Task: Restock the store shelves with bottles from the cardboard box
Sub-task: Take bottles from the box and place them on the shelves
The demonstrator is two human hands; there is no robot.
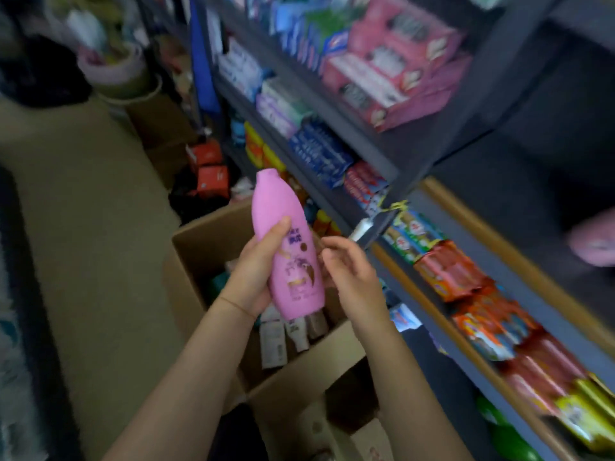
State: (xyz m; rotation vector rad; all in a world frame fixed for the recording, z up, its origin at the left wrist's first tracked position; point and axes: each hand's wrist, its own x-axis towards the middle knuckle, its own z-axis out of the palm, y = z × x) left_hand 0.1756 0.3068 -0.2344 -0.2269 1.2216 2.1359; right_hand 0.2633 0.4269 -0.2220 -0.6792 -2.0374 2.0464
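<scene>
Pink bottle held above the open cardboard box, shelves to the right.

The left hand (256, 267) grips the pink bottle (286, 247), fingers wrapped round its lower half, cap pointing to 12 o'clock. At its 3 o'clock the right hand (346, 264) hovers just beside it, fingers loosely spread, holding nothing. Below lies the cardboard box (196, 241) with small bottles (289, 331); bare floor (86, 227) spreads at 9 o'clock, stocked shelves (382, 168) at 2.

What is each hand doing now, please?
Left hand: grips the pink bottle above the box.
Right hand: open, fingers loosely curled beside the bottle, holding nothing.
</scene>
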